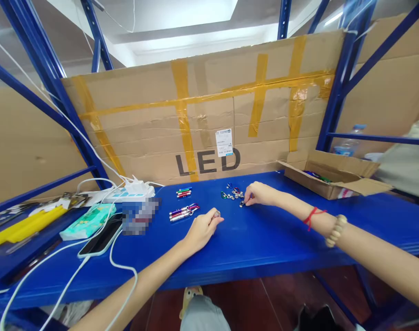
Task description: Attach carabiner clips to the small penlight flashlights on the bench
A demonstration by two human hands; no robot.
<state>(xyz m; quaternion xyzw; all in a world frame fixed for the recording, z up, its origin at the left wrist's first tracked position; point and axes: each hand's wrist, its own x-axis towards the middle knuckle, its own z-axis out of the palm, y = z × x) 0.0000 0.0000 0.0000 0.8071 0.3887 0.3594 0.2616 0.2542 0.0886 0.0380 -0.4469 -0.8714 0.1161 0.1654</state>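
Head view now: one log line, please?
left hand: grips silvery round-ended object | right hand: at small silvery metal piece | surface: blue tabletop

Bright light above you
Your ceiling (pixel 195 11) glows at top; tape (pixel 298 96) glares upper right; a patch (pixel 139 218) lower left is pixelated.

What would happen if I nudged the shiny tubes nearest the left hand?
The tubes look round, so they might roll. The clips at one end could check that, though. Their metallic shine suggests they'd feel stiff and perhaps slippery.

phone (pixel 102 235) | teal packet (pixel 86 221) | power strip (pixel 133 193) | LED-marked cardboard (pixel 154 133) | blue-capped bottle (pixel 349 143)
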